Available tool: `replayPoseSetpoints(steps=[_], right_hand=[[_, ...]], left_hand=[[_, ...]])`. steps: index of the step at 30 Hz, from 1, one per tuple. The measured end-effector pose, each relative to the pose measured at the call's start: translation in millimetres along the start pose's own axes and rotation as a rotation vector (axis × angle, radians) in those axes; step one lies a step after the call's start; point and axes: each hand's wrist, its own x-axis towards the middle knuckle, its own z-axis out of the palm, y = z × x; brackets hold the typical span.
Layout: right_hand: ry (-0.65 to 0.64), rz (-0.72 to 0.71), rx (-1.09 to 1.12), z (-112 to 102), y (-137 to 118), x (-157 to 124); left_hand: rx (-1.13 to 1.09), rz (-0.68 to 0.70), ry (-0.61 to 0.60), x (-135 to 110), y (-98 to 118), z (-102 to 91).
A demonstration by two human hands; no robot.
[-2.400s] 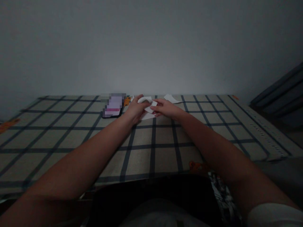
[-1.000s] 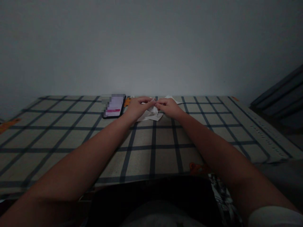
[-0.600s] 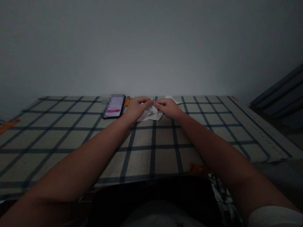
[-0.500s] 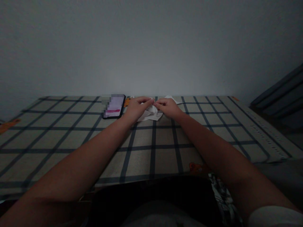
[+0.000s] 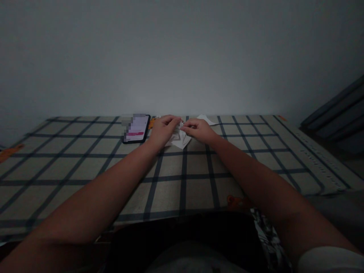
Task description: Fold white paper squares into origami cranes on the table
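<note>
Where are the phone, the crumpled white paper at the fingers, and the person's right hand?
Phone (image 5: 138,129): head view, on its lit screen.
Crumpled white paper (image 5: 181,141): head view, on its near flap.
Right hand (image 5: 200,129): head view, on its back.

1. Left forearm (image 5: 113,182), bare: slants from near left toward the far middle.
2. Left wrist (image 5: 152,147): roughly in line with the forearm.
3. Left hand (image 5: 163,131): fingers bent, thumb reaching right to the fingertips; grip pinched.
4. Right forearm (image 5: 256,176), bare: slants from near right toward the far middle.
5. Right hand (image 5: 199,130): fingers curled, pointing left; grip pinched.
6. Both hands: fingertips facing, just beside each other.
</note>
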Motion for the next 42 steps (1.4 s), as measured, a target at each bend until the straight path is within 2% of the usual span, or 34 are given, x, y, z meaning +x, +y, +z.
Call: replayPoseSetpoints(steps=[4, 8, 11, 14, 20, 28, 34, 42], right_hand=[[0.123, -0.040, -0.056, -3.1, -1.8, -0.5], [0.223, -0.030, -0.070, -6.4, -1.6, -0.6], [0.242, -0.041, -0.079, -7.2, 0.6, -0.6], [0.214, -0.032, -0.083, -7.0, 2.6, -0.7], [0.121, -0.036, -0.066, -7.8, 5.9, -0.7], [0.134, 0.001, -0.034, -7.7, 9.3, 0.6], [0.147, 0.150, 0.117, -5.4, 12.2, 1.3], [0.181, 0.037, 0.025, -5.6, 10.4, 0.5]], left_hand=[[-0.136, -0.056, -0.065, 1.5, -4.8, 1.2], [-0.300, -0.258, -0.182, 2.6, -10.1, 6.5], [-0.487, -0.366, -0.276, 1.6, -11.1, 10.8], [-0.577, -0.384, -0.258, -0.5, -8.3, 11.5], [-0.570, -0.374, -0.233, -2.9, -3.3, 9.2], [-0.537, -0.369, -0.241, -3.2, -5.0, 10.3], [-0.566, -0.396, -0.172, -1.8, -0.9, 9.0], [-0.542, -0.410, -0.164, -5.2, 0.4, 10.3]])
